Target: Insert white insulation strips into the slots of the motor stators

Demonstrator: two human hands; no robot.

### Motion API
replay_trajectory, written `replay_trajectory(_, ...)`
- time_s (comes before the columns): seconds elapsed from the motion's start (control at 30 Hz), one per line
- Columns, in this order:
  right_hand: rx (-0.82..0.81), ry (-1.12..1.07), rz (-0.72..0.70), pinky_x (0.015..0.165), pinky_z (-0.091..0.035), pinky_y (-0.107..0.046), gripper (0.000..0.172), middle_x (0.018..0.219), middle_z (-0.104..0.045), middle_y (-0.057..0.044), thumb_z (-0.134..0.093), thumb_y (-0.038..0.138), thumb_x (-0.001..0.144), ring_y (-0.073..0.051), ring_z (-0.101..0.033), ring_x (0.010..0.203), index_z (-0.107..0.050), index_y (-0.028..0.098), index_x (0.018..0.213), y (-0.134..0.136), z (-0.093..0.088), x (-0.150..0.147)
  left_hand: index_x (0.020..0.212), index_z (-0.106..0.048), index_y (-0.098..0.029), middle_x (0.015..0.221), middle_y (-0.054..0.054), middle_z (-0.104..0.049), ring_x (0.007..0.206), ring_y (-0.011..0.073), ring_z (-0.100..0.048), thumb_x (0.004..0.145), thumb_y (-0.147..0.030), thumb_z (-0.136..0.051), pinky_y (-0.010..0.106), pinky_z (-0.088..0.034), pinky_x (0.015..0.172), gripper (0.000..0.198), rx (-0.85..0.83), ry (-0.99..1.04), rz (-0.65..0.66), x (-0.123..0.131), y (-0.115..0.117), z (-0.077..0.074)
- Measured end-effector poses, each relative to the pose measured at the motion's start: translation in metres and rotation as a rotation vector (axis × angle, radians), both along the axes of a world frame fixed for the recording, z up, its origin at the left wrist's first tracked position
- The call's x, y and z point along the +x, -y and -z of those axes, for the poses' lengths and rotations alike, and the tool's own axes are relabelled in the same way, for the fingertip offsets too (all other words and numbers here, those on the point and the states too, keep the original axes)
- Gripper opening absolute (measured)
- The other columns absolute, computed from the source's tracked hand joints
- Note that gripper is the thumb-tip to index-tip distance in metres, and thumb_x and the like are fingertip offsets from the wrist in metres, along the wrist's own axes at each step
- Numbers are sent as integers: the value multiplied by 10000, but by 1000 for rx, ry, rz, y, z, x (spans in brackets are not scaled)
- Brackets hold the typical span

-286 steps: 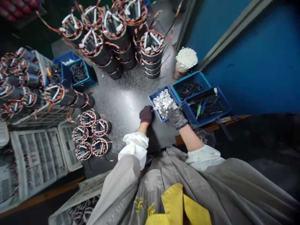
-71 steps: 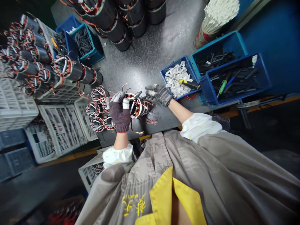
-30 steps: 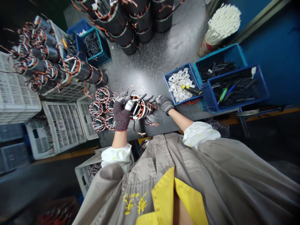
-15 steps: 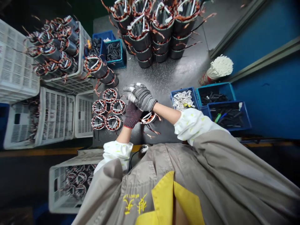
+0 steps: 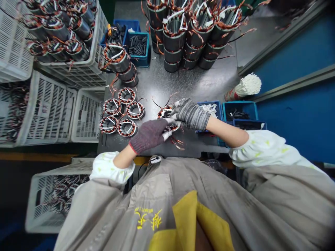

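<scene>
Clasping a copper-wound motor stator (image 5: 164, 112) are the gloved left hand (image 5: 149, 136) and right hand (image 5: 191, 114).

Workbench, dark speckled top (image 5: 201, 85): five wound stators (image 5: 135, 110) lay flat in a loose group; stacked wound stators (image 5: 175, 40) stood in columns beyond them. White perforated plastic crates (image 5: 87, 115) lined the left side, one loaded crate (image 5: 83, 78) holding more stators. Blue bin of black sleeves (image 5: 137, 45), far edge; two further blue bins (image 5: 239, 111), right. Bundle of white sticks (image 5: 248, 86), upright, beside a blue wall panel (image 5: 295, 118).
</scene>
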State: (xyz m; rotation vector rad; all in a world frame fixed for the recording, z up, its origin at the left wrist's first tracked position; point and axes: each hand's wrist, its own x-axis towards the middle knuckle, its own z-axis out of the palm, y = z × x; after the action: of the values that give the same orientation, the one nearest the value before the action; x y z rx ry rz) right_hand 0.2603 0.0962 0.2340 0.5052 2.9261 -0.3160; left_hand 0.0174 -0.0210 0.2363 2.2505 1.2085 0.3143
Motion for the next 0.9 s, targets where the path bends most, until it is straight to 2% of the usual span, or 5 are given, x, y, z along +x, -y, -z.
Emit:
replay_trajectory(0.2, -57, 21, -187, 1014, -467, -464, 353, 1268, -839, -150, -535, 247, 1147, -305, -681, 1179, -860, 217, 1281, 2, -5, -26, 1238, -858, -163, 1199, 171, -851, 1154, 345, -815, 930, -133, -713, 492, -658, 1030, 342, -125, -214, 301, 5, 50, 44)
replay_trajectory(0.37, -157, -11, 61, 892, -498, -403, 263, 1042, -845, -133, -626, 268, 1067, -282, -704, 951, -870, 171, 1069, 9, 2, -31, 1415, -806, -262, 1416, 114, -839, 1289, 263, -805, 1091, -304, -646, 419, -666, 1112, 364, -364, 346, 154, -29, 71, 40)
replay_trajectory(0.57, -193, -218, 284, 896, -528, -382, 276, 1051, -851, -127, -637, 277, 1058, -267, -709, 945, -875, 159, 1133, 1, -6, -13, 1405, -769, -243, 1350, 132, -843, 1196, 298, -817, 1048, -499, -743, 488, -678, 1090, 440, -154, 547, -632, -40, 9, 47)
replay_trajectory(0.73, -178, -13, -125, 1009, -529, -427, 300, 1275, -859, -110, -600, 289, 1101, -289, -720, 1155, -883, 241, 1191, 5, -3, -32, 1268, -759, -220, 1302, 127, -829, 1193, 319, -777, 942, -437, -853, 472, -634, 1109, 403, -96, 319, -713, 2, -43, 87)
replay_trajectory(0.9, -209, -72, 237, 967, -541, -423, 247, 1127, -851, -175, -658, 245, 1041, -316, -747, 1065, -880, 164, 1110, 15, 9, -31, 1236, -757, -214, 1264, 138, -811, 1178, 336, -764, 961, -405, -822, 475, -618, 1100, 340, -110, 235, -725, 13, -45, 89)
